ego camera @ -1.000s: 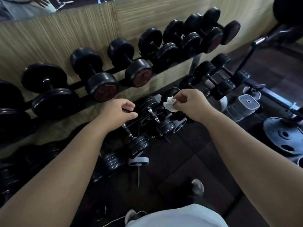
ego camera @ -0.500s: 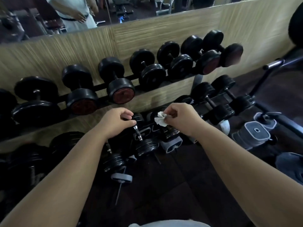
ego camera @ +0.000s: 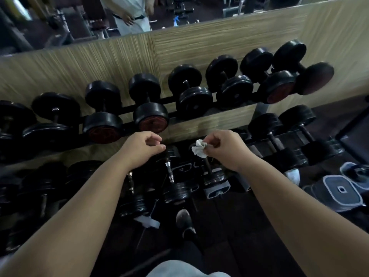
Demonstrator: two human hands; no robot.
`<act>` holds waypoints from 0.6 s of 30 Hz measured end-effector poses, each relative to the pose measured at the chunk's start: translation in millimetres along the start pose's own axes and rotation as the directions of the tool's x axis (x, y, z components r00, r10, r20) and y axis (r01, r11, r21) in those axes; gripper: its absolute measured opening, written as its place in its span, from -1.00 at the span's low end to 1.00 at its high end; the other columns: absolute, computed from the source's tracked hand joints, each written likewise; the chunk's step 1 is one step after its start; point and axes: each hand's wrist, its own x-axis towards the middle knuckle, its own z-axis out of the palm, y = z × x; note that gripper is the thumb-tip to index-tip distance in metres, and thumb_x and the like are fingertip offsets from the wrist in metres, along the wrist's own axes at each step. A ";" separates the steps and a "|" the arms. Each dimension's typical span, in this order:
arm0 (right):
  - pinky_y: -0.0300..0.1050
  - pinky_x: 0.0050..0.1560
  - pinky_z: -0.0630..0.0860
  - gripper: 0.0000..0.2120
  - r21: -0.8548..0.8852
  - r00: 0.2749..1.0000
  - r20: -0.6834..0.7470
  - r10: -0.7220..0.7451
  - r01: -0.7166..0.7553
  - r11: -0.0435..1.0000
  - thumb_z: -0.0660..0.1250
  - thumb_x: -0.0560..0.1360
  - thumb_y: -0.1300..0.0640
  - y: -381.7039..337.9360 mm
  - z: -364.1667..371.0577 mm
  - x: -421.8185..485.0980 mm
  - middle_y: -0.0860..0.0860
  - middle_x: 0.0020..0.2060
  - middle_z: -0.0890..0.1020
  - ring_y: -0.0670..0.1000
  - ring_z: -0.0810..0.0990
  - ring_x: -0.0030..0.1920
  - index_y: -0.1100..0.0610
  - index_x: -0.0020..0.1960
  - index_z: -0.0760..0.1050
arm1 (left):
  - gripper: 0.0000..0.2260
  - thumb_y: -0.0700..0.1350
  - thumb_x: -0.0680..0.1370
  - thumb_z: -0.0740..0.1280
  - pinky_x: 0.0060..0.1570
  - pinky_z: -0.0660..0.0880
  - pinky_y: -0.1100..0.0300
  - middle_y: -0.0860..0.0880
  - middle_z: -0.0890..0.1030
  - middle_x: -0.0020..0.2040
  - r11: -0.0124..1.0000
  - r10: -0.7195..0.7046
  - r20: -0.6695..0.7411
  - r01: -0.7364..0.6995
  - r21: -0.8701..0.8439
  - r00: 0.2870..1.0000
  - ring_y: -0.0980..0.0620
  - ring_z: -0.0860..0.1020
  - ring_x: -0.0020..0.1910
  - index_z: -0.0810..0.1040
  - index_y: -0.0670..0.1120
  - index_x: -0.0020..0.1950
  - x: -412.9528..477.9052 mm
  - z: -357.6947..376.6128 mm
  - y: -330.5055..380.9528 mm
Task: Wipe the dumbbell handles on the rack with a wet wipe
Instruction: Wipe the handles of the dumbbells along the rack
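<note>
here the right hand (ego camera: 225,149) pinches a crumpled white wipe (ego camera: 199,150), left hand (ego camera: 140,148) curled empty.

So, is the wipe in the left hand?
No, the right hand pinches the wipe; the left hand is curled with no wipe in it.

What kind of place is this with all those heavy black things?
Most likely a gym's weight area. Rows of black dumbbells sit on a rack, a wall mirror above them reflects exercise machines, and the right hand pinches a wet wipe.
</note>
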 end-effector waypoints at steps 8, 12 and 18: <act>-0.19 -0.29 0.54 -0.92 -0.057 0.998 0.053 -0.027 0.030 0.998 0.44 0.49 0.08 3.0 -11.5 124.9 -0.14 -0.24 0.64 -0.14 0.61 -0.24 -0.10 -0.11 0.62 | -0.72 0.06 0.57 0.48 0.23 0.56 0.05 0.09 0.65 0.16 0.995 -0.100 -0.227 0.092 -0.047 0.969 0.08 0.61 0.15 0.63 0.04 0.25 120.2 -16.1 -12.6; -0.16 -0.14 0.62 -0.92 -0.030 0.997 0.064 -0.052 0.054 0.998 0.45 0.50 0.10 -6.1 -6.8 201.6 -0.13 -0.20 0.68 -0.15 0.64 -0.17 -0.08 -0.08 0.64 | -0.64 0.10 0.60 0.43 0.24 0.51 0.06 0.00 0.55 0.33 0.982 -0.189 -0.347 0.181 -0.057 0.919 -0.01 0.55 0.29 0.58 -0.01 0.33 178.0 -28.3 -28.7; -0.29 -0.11 0.55 -0.88 -0.023 0.986 0.131 -0.100 0.104 0.994 0.43 0.50 0.16 -22.2 8.5 290.2 -0.14 -0.17 0.67 -0.17 0.61 -0.11 -0.04 -0.01 0.64 | -0.29 0.37 0.53 0.37 0.34 0.50 -0.17 -0.14 0.40 0.45 0.894 -0.435 -0.294 0.446 -0.033 0.851 -0.23 0.47 0.38 0.44 -0.08 0.49 229.8 -25.6 -57.7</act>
